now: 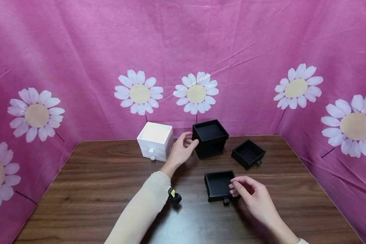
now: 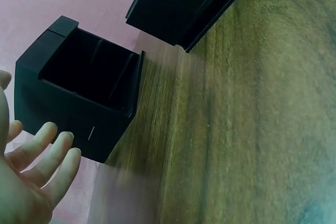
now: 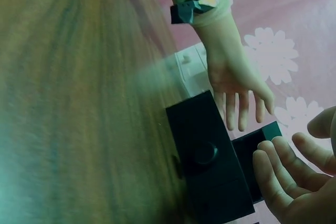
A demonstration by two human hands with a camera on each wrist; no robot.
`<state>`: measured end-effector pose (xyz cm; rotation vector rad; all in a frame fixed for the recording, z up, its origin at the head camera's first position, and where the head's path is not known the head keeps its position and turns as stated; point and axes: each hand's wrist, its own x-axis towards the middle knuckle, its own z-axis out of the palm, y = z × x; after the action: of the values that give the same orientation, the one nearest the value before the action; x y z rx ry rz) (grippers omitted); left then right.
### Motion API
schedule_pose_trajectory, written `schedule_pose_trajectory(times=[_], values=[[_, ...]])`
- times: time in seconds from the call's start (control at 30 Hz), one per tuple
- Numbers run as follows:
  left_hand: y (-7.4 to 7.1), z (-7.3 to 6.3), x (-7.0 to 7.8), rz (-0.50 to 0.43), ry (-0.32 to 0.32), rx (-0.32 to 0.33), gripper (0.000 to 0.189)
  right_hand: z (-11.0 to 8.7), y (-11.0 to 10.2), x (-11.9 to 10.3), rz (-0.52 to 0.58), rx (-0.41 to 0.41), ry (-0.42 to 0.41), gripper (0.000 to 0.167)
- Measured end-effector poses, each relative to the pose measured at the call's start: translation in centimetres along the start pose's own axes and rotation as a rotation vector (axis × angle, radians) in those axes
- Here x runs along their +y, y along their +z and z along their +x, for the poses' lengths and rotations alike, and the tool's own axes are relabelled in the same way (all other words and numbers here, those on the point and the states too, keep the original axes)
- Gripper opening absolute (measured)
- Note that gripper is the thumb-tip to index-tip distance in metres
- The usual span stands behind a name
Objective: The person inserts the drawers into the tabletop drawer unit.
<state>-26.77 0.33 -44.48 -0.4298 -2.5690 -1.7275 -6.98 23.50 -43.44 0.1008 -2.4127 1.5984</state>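
Note:
In the head view my left hand (image 1: pixel 181 148) is beside the left wall of a black box (image 1: pixel 211 134) whose front has an opening. The left wrist view shows the spread, slightly bent fingers (image 2: pixel 62 174) apart from the black box (image 2: pixel 68 111), with nothing held. Nearer to me on the table lies a black drawer (image 1: pixel 211 197) with a small knob. My right hand (image 1: pixel 257 200) has its fingertips right at that drawer's right edge. In the right wrist view the drawer front (image 3: pixel 202 153) and its knob appear beside loosely extended fingers.
A second black drawer (image 1: pixel 244 159) lies to the right of the black box, its knob toward the right front. On the left stands a white box (image 1: pixel 146 149) with small drawers and knobs. Behind the wooden table (image 1: pixel 88 189) hangs a pink cloth (image 1: pixel 88 67) with daisies.

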Motion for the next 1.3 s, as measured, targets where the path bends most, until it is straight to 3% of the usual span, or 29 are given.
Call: schedule_pose_trajectory(times=[0.13,0.37,0.73,1.0,1.3], values=[[0.2,0.3,0.1,-0.018,0.016,-0.009,0.057,-0.6,-0.2,0.3,0.025,-0.023,0.014,0.013],[0.1,0.9,0.5,0.013,0.024,-0.005,0.057,-1.2,-0.3,1.0,0.037,-0.083,0.116,0.015],[-0.4,1.8,0.6,0.085,0.053,-0.003,0.057,-1.1,-0.6,1.4,0.073,-0.260,0.252,0.024],[-0.1,2.0,0.8,0.091,0.061,-0.009,0.057,-1.2,-0.9,2.1,0.162,-0.313,0.386,0.032],[0.5,2.0,0.7,0.042,0.066,-0.025,0.056,-1.9,-0.2,2.9,0.255,-0.341,0.474,0.039]])
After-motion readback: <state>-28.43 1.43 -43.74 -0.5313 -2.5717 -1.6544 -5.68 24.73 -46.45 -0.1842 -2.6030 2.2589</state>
